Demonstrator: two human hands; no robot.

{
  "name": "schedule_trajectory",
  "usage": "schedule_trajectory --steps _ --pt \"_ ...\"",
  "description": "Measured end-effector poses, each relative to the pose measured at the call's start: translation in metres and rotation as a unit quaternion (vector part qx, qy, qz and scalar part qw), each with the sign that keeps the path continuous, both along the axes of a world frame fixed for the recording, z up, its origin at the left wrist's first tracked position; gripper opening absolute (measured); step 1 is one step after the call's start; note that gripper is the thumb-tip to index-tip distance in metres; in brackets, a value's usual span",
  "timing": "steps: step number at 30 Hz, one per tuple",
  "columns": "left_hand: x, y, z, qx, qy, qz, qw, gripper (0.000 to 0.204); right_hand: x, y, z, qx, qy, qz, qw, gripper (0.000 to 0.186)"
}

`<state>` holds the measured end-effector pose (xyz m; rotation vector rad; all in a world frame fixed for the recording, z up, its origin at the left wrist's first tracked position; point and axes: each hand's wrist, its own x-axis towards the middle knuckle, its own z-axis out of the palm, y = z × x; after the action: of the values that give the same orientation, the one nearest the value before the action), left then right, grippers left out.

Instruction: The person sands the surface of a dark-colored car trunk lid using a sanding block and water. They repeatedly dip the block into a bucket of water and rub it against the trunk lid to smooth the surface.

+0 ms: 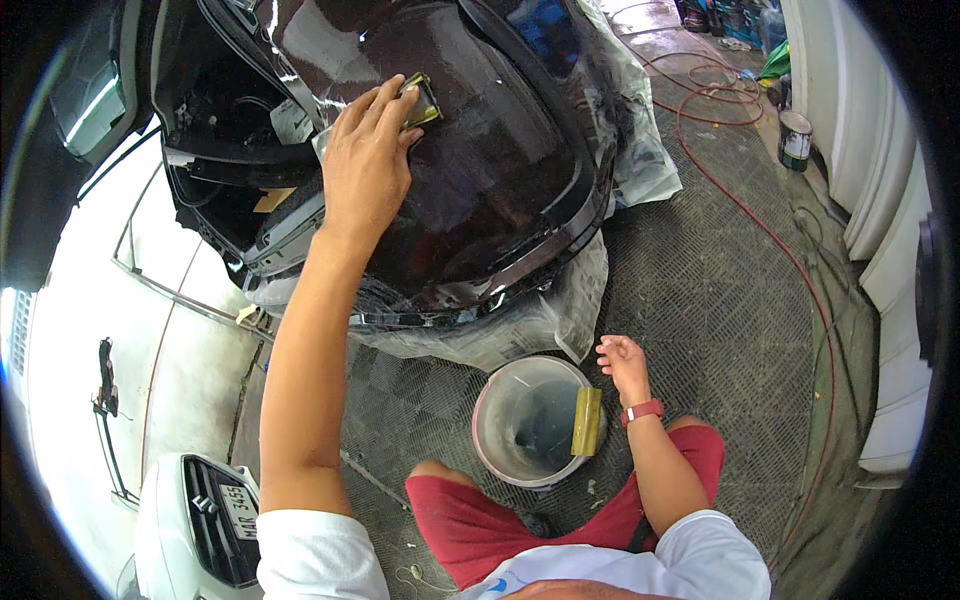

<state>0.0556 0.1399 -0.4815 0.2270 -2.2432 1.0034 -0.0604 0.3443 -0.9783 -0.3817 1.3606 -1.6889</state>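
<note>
On the wet, dark car body panel, my left hand is stretched out with its fingers closed round a small sanding block. Olive-yellow paper, which looks like sandpaper, shows along the block's edges; its underside is hidden against the panel. My right hand hovers beside the bucket, fingers loosely curled and apart, with nothing seen in them. A grey bucket of murky water stands on the floor between my knees. Over its right rim hangs a bent olive-yellow sheet of sandpaper.
Masking sheeting skirts the car's lower edge. A red hose runs along the textured floor mat at the right. A paint can stands by the white wall panels. Part of a white car is at the lower left.
</note>
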Motion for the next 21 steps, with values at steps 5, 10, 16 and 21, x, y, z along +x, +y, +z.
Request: schedule_trajectory --steps 5,10,16,21 --pt "-0.025 -0.013 0.046 -0.092 -0.003 0.001 0.996 0.048 0.008 -0.002 0.005 0.007 -0.023 0.004 1.0 0.028" --pt "-0.004 -0.005 0.014 0.016 0.012 -0.009 1.0 0.05 0.006 -0.002 0.003 0.006 -0.013 0.016 1.0 0.027" --pt "0.026 -0.009 0.03 -0.007 -0.002 0.014 1.0 0.056 -0.001 -0.001 0.002 0.0 -0.035 -0.011 0.999 0.028" --pt "0.008 -0.02 0.039 -0.027 0.036 -0.009 0.999 0.046 0.005 0.0 0.003 0.012 -0.022 0.01 1.0 0.028"
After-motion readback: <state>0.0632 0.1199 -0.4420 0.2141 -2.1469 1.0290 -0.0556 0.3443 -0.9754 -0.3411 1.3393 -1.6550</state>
